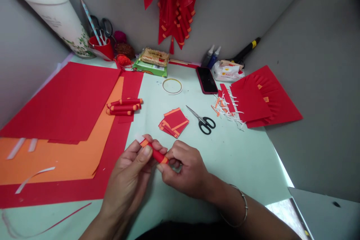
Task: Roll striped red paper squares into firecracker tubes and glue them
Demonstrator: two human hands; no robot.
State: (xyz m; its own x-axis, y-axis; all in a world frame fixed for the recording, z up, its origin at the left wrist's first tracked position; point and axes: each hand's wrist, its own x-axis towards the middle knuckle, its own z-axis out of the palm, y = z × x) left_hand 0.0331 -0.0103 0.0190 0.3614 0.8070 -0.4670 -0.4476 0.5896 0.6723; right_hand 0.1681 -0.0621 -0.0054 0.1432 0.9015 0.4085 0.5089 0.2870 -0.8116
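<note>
Between my hands is a small red paper roll [158, 155] with an orange band near each end. My left hand [135, 165] wraps its upper-left part, thumb pressed on top; a whitish strip sticks out at that end. Fingers of my right hand [184, 165] pinch the roll's lower-right end. Just beyond my hands lies a stack of red paper pieces with orange strips [173, 122]. Black-handled scissors [203, 120] lie to its right, blades slightly apart. At the left, several finished-looking red rolls with orange ends [123, 107] rest on the paper sheets.
Large red sheets [67, 101] and orange sheets [104, 135] cover the left side. A tape ring [172, 86], a phone [207, 80] and wrapped snacks [153, 61] sit farther back. Paper scraps [226, 107] lie at right by red sheets [250, 99]. A tall white cup [53, 15] stands back left.
</note>
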